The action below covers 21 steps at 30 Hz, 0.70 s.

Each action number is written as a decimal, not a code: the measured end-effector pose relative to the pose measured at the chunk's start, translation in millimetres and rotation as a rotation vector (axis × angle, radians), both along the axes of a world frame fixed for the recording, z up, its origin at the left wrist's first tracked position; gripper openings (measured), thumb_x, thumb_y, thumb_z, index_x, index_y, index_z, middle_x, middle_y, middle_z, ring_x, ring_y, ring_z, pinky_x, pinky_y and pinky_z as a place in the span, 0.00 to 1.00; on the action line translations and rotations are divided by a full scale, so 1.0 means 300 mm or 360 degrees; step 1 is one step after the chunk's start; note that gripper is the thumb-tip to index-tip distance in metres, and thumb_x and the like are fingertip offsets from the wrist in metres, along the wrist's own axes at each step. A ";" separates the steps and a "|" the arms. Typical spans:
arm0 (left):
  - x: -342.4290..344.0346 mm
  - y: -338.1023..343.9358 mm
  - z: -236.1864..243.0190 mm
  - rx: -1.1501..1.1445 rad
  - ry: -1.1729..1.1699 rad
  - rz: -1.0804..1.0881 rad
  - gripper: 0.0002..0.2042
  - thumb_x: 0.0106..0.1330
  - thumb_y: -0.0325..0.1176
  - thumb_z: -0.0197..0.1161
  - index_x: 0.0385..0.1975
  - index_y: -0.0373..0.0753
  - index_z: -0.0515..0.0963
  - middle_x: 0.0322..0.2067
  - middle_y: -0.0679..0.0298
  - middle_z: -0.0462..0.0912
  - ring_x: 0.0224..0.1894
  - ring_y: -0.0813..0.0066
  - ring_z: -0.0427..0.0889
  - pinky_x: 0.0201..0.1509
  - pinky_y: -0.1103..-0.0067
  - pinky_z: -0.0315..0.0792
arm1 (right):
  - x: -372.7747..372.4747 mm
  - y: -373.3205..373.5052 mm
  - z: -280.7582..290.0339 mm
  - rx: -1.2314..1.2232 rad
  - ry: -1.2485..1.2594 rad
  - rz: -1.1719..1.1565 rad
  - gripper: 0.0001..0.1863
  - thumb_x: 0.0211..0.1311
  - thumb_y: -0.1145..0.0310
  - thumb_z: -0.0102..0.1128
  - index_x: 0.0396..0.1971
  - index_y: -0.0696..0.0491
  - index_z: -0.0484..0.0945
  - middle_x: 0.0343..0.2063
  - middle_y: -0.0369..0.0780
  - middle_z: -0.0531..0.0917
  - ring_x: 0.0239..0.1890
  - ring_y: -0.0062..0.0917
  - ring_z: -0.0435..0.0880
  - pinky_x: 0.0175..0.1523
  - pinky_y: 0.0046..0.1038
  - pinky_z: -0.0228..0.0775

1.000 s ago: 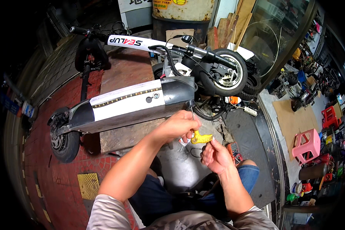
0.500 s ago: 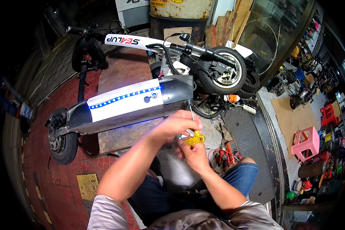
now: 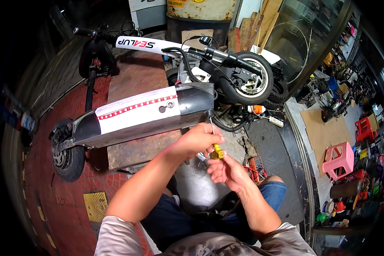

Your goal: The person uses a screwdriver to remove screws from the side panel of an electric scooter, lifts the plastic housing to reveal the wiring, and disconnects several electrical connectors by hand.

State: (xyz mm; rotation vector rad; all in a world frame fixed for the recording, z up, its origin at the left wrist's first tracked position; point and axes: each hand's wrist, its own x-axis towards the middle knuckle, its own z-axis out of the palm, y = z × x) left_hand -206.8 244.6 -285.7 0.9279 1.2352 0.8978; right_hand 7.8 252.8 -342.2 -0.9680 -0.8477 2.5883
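A folded electric scooter [image 3: 134,126] lies on its side in front of me. The white panel along its deck carries a strip of red lights [image 3: 136,106]. A screwdriver [image 3: 218,152] with a yellow handle stands near the deck's right end, its shaft pointing up at the deck's edge. Around the screwdriver, just above the handle, my left hand [image 3: 198,138] is closed. My right hand [image 3: 229,171] is just below the handle, fingers apart and partly curled, the thumb close to it; whether it touches I cannot tell. A small pale object [image 3: 201,156] shows below my left hand.
A worn board [image 3: 136,81] lies under the scooter. A multimeter [image 3: 256,163] with red leads is by my right knee. A pink stool [image 3: 338,161] and a cardboard sheet [image 3: 324,136] are on the right. Wood planks [image 3: 249,32] lean behind the front wheel [image 3: 254,79].
The light strip has turned from blue to red. My right hand has loosened from the screwdriver handle and shifted slightly right and down; the handle has tilted more upright.
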 end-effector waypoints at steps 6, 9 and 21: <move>0.009 -0.005 0.019 0.0034 0.0050 -0.0037 0.09 0.71 0.35 0.66 0.40 0.36 0.80 0.24 0.68 0.80 0.23 0.84 0.77 0.21 0.84 0.70 | -0.041 -0.078 0.013 0.0065 0.0268 -0.0512 0.22 0.73 0.51 0.61 0.50 0.57 0.78 0.31 0.39 0.85 0.24 0.21 0.78 0.29 0.21 0.71; -0.010 -0.006 0.033 -0.0002 0.0119 -0.0111 0.10 0.71 0.36 0.66 0.40 0.36 0.80 0.25 0.68 0.81 0.24 0.84 0.79 0.21 0.85 0.70 | -0.069 -0.096 0.050 0.0834 -0.0011 -0.1009 0.17 0.67 0.68 0.71 0.48 0.57 0.75 0.27 0.32 0.79 0.23 0.12 0.72 0.28 0.16 0.63; -0.035 -0.028 0.008 0.0013 -0.0224 -0.0068 0.11 0.70 0.33 0.64 0.45 0.32 0.80 0.33 0.63 0.84 0.26 0.79 0.82 0.28 0.83 0.80 | -0.078 -0.149 0.094 0.1660 -0.0165 -0.0978 0.14 0.66 0.73 0.71 0.44 0.57 0.73 0.30 0.31 0.76 0.27 0.10 0.70 0.33 0.14 0.63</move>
